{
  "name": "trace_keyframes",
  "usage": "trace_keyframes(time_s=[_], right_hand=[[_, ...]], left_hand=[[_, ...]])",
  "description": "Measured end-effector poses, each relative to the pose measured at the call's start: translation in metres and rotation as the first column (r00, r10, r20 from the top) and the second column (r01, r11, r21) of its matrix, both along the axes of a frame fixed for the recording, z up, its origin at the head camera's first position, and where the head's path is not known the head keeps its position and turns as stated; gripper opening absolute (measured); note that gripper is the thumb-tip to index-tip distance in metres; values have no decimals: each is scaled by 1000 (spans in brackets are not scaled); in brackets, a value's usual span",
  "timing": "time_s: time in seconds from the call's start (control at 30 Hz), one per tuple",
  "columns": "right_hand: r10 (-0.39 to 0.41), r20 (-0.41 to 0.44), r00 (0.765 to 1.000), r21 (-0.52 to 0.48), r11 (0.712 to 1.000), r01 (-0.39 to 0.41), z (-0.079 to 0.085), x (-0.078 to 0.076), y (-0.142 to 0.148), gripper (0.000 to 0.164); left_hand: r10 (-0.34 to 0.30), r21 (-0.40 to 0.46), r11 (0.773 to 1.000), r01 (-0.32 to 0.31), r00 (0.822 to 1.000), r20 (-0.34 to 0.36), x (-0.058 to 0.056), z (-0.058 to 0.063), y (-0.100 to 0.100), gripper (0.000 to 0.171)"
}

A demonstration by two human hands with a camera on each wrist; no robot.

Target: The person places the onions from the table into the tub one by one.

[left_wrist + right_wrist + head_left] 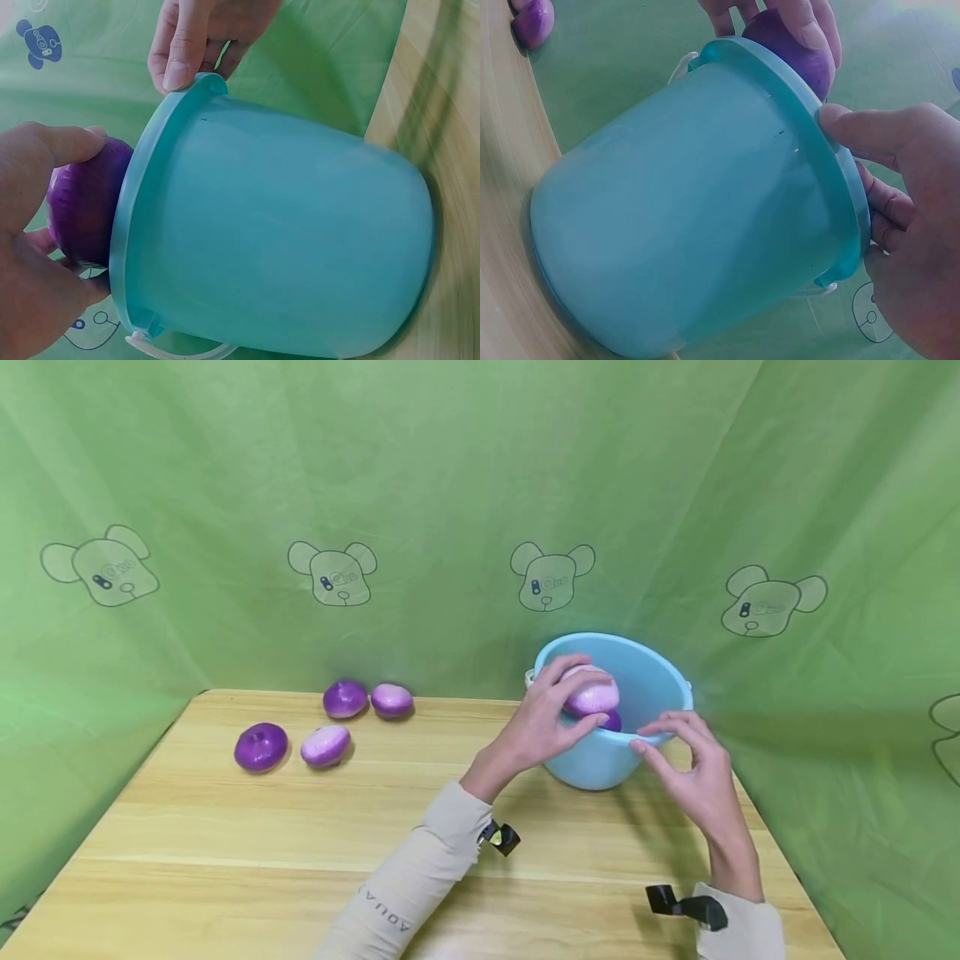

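My left hand [536, 718] grips a red onion [594, 693], pale pink on one side and purple on the other. Its thumb and fingers curl round the onion at the mouth of a light blue bucket [592, 764]. Seen from the left wrist, the onion's purple side [88, 199] overlaps the rim. On the bucket's near right side, my right hand [701, 777] pinches the rim, thumb outside and fingers over the inner edge. The bucket stands on the wooden table, and its white handle [184, 351] hangs at the side. The bucket's bottom inside is hidden.
Several more red onions lie at the table's back left: a dark purple one [261, 747], a two-toned one [326, 746], and a pair by the back edge, one purple [345, 699], one pale-topped [392, 701]. A green curtain [450, 635] with bear-head drawings encloses the table.
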State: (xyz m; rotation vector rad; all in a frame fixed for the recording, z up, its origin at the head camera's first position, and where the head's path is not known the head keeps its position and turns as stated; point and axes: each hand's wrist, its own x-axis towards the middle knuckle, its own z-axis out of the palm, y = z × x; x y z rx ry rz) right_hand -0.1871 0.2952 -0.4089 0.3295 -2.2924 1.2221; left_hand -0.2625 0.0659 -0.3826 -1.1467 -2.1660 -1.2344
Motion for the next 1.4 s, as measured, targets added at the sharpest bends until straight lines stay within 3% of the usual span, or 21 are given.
trace_keyframes(time_s=[0.4,0.9,1.4], right_hand=[[-7,5,1000,1,1000,7,-1,-1,1,20],[-8,15,1000,0,1000,8,-1,0,1,19],[-8,-4,1000,5,1000,8,-1,1,1,21]], left_hand=[[40,-32,999,-40,999,-12,-1,-3,5,44],[82,-77,993,-90,991,-101,-6,-11,15,43],[80,-90,992,-87,994,-79,-7,-11,13,44]])
